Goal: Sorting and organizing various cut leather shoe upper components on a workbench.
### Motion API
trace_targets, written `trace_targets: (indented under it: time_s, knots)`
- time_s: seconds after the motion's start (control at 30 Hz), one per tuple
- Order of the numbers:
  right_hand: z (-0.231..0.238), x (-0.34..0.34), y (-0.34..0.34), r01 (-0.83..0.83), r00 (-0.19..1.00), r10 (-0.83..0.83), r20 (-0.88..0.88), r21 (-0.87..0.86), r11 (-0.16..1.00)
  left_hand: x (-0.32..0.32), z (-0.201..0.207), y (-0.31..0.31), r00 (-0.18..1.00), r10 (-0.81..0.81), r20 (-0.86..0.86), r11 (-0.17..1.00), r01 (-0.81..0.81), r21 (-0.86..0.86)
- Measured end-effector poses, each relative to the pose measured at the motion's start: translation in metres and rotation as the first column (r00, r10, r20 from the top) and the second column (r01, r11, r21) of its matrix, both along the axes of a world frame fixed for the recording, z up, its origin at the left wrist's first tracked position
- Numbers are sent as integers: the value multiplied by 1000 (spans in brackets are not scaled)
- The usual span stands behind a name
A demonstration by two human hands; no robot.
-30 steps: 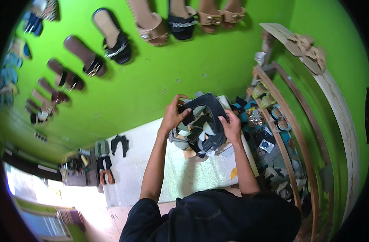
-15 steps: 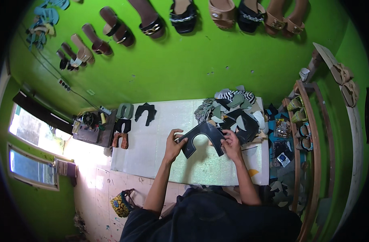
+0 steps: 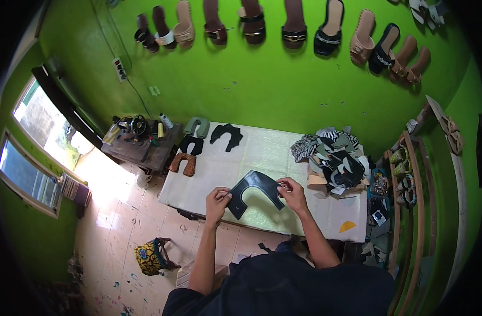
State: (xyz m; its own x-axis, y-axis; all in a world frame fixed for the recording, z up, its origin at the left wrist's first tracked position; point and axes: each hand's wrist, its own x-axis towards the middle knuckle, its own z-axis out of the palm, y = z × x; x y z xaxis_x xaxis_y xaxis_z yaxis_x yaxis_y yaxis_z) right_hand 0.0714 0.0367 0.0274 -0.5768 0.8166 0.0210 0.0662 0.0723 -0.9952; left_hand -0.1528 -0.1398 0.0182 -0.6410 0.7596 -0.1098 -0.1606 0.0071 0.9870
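Observation:
Between my two hands, above the middle of the white table (image 3: 199, 190), a dark U-shaped leather shoe upper (image 3: 257, 180) is held with its open side toward me. Thumb and fingers of my left hand (image 3: 218, 203) pinch its left arm. My right hand (image 3: 293, 194) grips the other arm near its outer edge. Small stacks of similar U-shaped pieces lie at the table's far left: green-grey (image 3: 196, 127), black (image 3: 191, 145) and brown (image 3: 183, 164). Another dark U-shaped stack (image 3: 226, 137) is just right of them.
A heap of leather scraps (image 3: 343, 166) covers the table's right end, with a yellow half-round piece (image 3: 348, 226) nearer me. Left stands a sewing machine (image 3: 138, 126) on its own table. Wooden racks (image 3: 412, 184) rise at right; a patterned bag (image 3: 149, 258) is on the floor.
My view has swung to the left. Both hands have carried the shoe upper left over the table, away from the scrap heap, still gripping it on both sides.

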Motion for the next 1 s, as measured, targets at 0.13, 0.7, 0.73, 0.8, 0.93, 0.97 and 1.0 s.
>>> trace_targets:
  time_s: [0.13, 0.7, 0.73, 0.8, 0.93, 0.97, 1.0]
  knots:
    - [-7, -46, -36, -36, 998, 28, 65, 123, 992, -36, -2, -49, 999, 48, -14, 999, -48, 25]
    - [-41, -192, -49, -22, 1000, 22, 8, 16, 1000, -198, -24, -51, 971, 11, -239, 997, -28, -70]
    - [-41, -197, -46, -3, 1000, 2, 19, 12, 1000, -204, -21, -43, 967, -7, -253, 997, -13, -75]
    - [-41, -213, -35, 20, 1000, -20, -3, -79, 997, -222, -14, -24, 971, -15, -240, 995, -8, -98]
    - [-40, -239, -15, 47, 998, -52, -22, -183, 982, -255, -15, 3, 974, -27, -226, 995, 6, -97]
    - [-40, -246, -11, 59, 998, -64, -21, -188, 980, -262, -17, 9, 975, -24, -219, 998, 11, -60]
    - [-41, -253, -7, 64, 997, -69, -16, -191, 979, -272, -19, 14, 975, -37, -217, 998, 23, -65]
